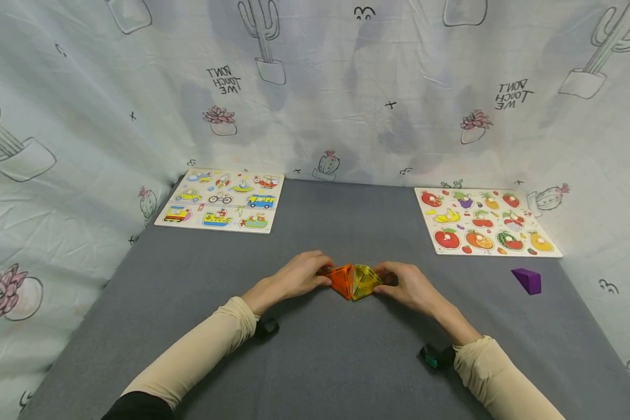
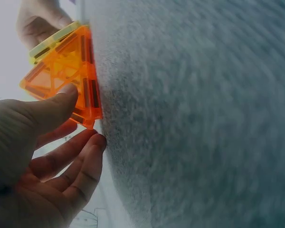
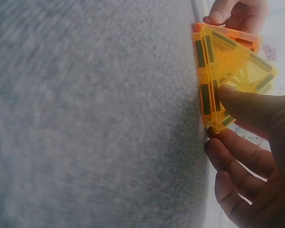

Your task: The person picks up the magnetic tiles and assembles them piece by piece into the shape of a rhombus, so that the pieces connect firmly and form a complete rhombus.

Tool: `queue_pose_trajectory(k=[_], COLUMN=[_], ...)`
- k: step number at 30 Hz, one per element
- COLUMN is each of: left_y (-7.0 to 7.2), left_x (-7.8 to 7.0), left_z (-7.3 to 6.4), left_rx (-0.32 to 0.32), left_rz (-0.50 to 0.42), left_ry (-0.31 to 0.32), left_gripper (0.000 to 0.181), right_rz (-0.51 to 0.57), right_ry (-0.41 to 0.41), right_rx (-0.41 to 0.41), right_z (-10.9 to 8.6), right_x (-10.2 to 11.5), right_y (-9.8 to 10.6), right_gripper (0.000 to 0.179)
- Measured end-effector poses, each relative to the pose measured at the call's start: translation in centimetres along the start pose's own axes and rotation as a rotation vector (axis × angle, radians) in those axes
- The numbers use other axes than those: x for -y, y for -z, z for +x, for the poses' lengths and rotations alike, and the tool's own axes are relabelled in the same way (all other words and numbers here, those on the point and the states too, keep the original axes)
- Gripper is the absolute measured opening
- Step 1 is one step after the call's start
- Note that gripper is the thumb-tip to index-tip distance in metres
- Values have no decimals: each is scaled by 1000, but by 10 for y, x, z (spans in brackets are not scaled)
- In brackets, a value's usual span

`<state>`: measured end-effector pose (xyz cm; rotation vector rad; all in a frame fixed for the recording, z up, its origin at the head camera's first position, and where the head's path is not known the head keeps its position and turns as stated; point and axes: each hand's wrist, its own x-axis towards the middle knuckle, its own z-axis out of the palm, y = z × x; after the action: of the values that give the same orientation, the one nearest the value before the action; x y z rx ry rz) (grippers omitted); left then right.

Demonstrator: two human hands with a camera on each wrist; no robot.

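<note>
Translucent orange magnetic tiles (image 1: 340, 280) and yellow magnetic tiles (image 1: 364, 280), triangular in outline, stand edge to edge on the grey tabletop. My left hand (image 1: 303, 275) pinches the orange side, its thumb (image 2: 61, 105) lying across the near face. On the other side my right hand (image 1: 406, 286) pinches the yellow tiles, with the thumb (image 3: 244, 102) on their face. Dark magnet strips show along the tile edges in both wrist views. The fingertips behind the tiles are partly hidden.
A vehicle picture board (image 1: 221, 199) lies at the back left, a fruit picture board (image 1: 485, 223) at the back right. Nearer me on the right sits a purple wedge-shaped block (image 1: 528, 281). A cactus-print cloth (image 1: 346, 87) hangs behind the table (image 1: 315, 361).
</note>
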<state>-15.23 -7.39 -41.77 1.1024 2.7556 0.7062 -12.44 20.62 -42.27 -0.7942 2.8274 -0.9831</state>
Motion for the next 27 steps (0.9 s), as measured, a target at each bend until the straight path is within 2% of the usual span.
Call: queue_pose_trajectory(k=[15, 27], left_y=[-3, -5], left_x=[0, 1], left_z=[1, 1], left_rx=[-10, -19], left_rz=[-40, -63], left_ry=[41, 35], left_gripper=[28, 26], right_rz=[35, 64], right_ry=[-32, -33], right_rx=[18, 27], right_z=[3, 1], right_x=[-1, -1], right_y=[1, 0], right_gripper=[30, 29])
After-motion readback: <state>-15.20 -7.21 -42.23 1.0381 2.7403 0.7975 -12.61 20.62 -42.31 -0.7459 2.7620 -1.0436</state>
